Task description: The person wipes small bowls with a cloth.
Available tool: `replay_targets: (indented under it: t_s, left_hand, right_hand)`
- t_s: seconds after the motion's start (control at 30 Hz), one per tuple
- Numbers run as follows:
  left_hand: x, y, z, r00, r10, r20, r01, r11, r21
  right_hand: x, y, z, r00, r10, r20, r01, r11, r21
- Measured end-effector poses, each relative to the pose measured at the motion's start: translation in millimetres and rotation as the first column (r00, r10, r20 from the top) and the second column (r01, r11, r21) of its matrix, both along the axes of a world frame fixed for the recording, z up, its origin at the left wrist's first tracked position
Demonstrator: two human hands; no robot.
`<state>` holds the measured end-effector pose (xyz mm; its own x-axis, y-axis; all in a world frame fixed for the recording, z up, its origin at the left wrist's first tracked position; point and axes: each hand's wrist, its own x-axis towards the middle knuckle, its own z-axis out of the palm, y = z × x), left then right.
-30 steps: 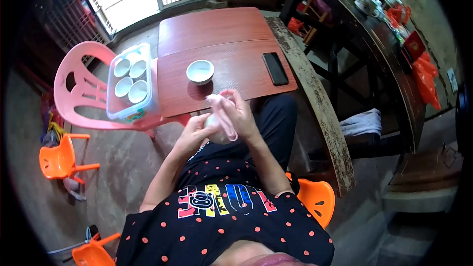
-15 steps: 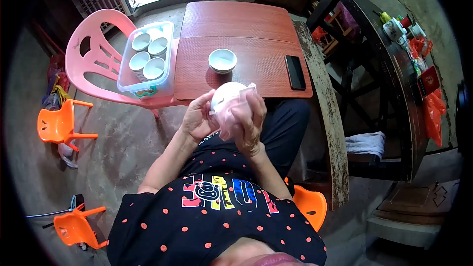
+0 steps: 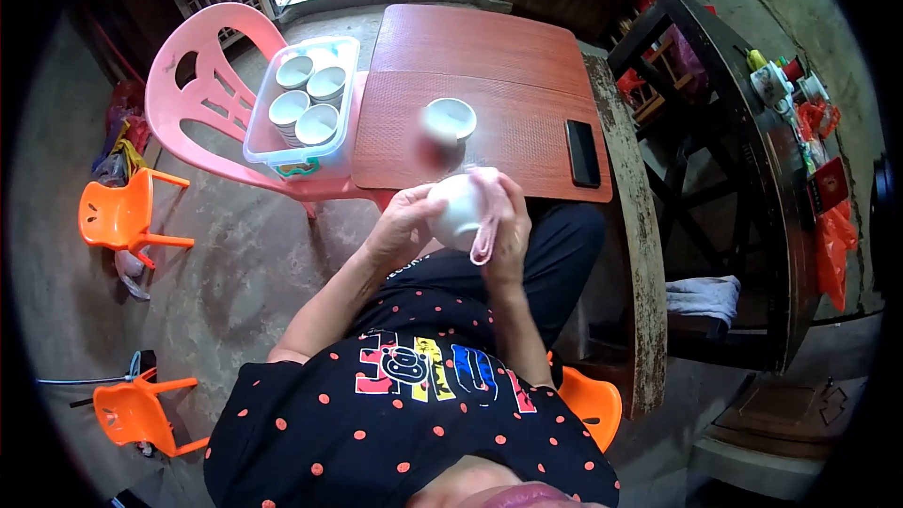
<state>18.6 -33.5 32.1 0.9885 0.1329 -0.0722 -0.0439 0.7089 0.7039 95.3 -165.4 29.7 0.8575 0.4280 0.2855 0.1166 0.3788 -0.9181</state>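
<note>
Above my lap, at the near edge of the table, I hold a white bowl [image 3: 453,211] tilted on its side. My left hand [image 3: 406,218] grips the bowl's left rim between thumb and fingers. Over the bowl's right side my right hand [image 3: 511,230] presses a pink cloth [image 3: 486,216], whose folded end hangs down. Another white bowl [image 3: 451,119] stands upright on the reddish-brown table [image 3: 480,56] just beyond my hands. A blurred smear in the picture partly covers that bowl's left side.
A clear plastic box [image 3: 310,165] with stacked white bowls sits on a pink chair [image 3: 207,85] at the left. A black phone [image 3: 583,153] lies on the table's right side. Beyond it runs a worn wooden bench [image 3: 640,254]. Small orange chairs [image 3: 122,212] stand on the floor.
The cloth has shifted from covering the bowl's front to its right side, showing more of the bowl. The whole view has swung slightly, and a blurred smear now appears near the table bowl.
</note>
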Motion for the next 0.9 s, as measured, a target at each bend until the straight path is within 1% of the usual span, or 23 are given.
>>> replay_targets:
  t_s: [0.03, 0.07, 0.1, 0.13, 0.17, 0.23, 0.27, 0.3, 0.33, 0.37, 0.4, 0.43, 0.47, 0.5, 0.53, 0.6, 0.63, 0.67, 0.7, 0.77, 0.8, 0.87, 0.9]
  left_hand:
    - [-1, 0, -2, 1.000, -0.005, 0.011, 0.003, 0.986, 0.168]
    - [-1, -1, -4, 1.000, -0.014, 0.025, 0.005, 0.944, 0.330]
    - [-1, -2, -5, 0.999, -0.024, 0.040, 0.001, 0.876, 0.482]
    - [0, -3, -4, 0.992, -0.033, 0.120, -0.041, 0.820, 0.571]
    - [0, -2, -4, 0.995, -0.037, 0.095, -0.011, 0.885, 0.465]
    - [-1, 0, -6, 0.994, -0.062, 0.090, 0.039, 0.971, 0.237]
    - [-1, 0, -7, 0.996, -0.040, 0.084, 0.025, 0.983, 0.181]
    - [-1, 0, -6, 0.997, -0.020, 0.077, 0.010, 0.992, 0.125]
    - [0, -1, -6, 0.998, 0.000, 0.070, -0.005, 0.997, 0.071]
    - [-1, -1, -4, 1.000, -0.002, 0.023, -0.001, 0.994, 0.109]
    - [-2, 1, -3, 0.998, -0.053, 0.026, 0.047, 0.979, 0.197]
    - [-3, 5, -1, 0.994, -0.107, 0.025, 0.096, 0.954, 0.284]
    - [-3, 8, 4, 0.986, -0.163, 0.022, 0.143, 0.919, 0.368]
    - [-5, 10, 12, 0.978, -0.206, -0.032, 0.197, 0.868, 0.456]
    - [-5, 9, 16, 0.967, -0.250, -0.041, 0.240, 0.851, 0.468]
    - [-4, 5, 20, 0.942, -0.329, -0.062, 0.317, 0.813, 0.489]
    - [-4, 1, 11, 0.952, -0.294, -0.083, 0.297, 0.834, 0.466]
    - [-3, 0, 5, 0.968, -0.249, -0.030, 0.243, 0.901, 0.359]
    - [-2, -1, 0, 0.980, -0.198, 0.015, 0.189, 0.951, 0.244]
    - [-2, -1, 1, 0.991, -0.105, 0.082, 0.106, 0.994, -0.010]
    - [-1, 3, -10, 0.991, -0.106, 0.076, 0.114, 0.987, -0.110]
    - [0, 0, -13, 0.993, -0.108, 0.039, 0.114, 0.972, -0.206]
    - [0, -1, -13, 0.990, -0.138, 0.028, 0.141, 0.963, -0.229]
  right_hand:
    - [16, -4, -4, 0.983, 0.071, 0.169, -0.032, 0.974, -0.224]
    - [14, -5, 27, 0.900, 0.176, 0.398, 0.006, 0.910, -0.415]
    - [13, -5, 39, 0.842, 0.229, 0.489, 0.049, 0.870, -0.491]
    - [14, -5, 44, 0.771, 0.290, 0.567, 0.101, 0.824, -0.558]
    - [18, -5, 41, 0.785, 0.271, 0.557, 0.086, 0.843, -0.532]
    - [18, -1, 18, 0.984, 0.081, 0.159, -0.041, 0.969, -0.242]
    - [16, 2, 3, 0.996, 0.040, -0.084, -0.046, 0.996, -0.073]
    - [15, 6, -13, 0.847, -0.155, 0.509, 0.234, 0.968, -0.094]
    - [8, 8, -16, 0.904, -0.181, 0.387, 0.202, 0.979, -0.014]
    - [1, 11, -18, 0.945, -0.200, 0.260, 0.184, 0.979, 0.083]
    - [3, 8, -15, 0.997, -0.070, 0.046, 0.064, 0.991, 0.116]
    - [5, 5, -12, 0.983, 0.048, -0.180, -0.016, 0.984, 0.177]
    - [22, -4, -6, 0.925, 0.207, -0.318, -0.148, 0.968, 0.201]
    - [46, -13, -15, 0.880, 0.390, -0.270, -0.383, 0.920, 0.080]
    - [42, -15, 5, 0.952, 0.287, -0.104, -0.304, 0.924, -0.232]
    - [34, -14, 42, 0.904, 0.331, 0.270, -0.080, 0.753, -0.653]
    - [32, -11, 41, 0.944, 0.272, 0.187, -0.103, 0.780, -0.618]
    - [36, -9, 25, 0.967, 0.255, 0.015, -0.227, 0.885, -0.406]
    - [37, -7, 14, 0.963, 0.245, -0.109, -0.262, 0.946, -0.192]
    - [27, 0, -12, 0.892, 0.292, -0.346, -0.192, 0.936, 0.295]
    - [20, 5, -23, 0.796, 0.204, -0.570, -0.014, 0.947, 0.321]
    - [12, 5, -7, 0.831, 0.158, -0.534, 0.013, 0.953, 0.303]
    - [15, 3, 1, 0.880, 0.145, -0.451, -0.036, 0.970, 0.241]
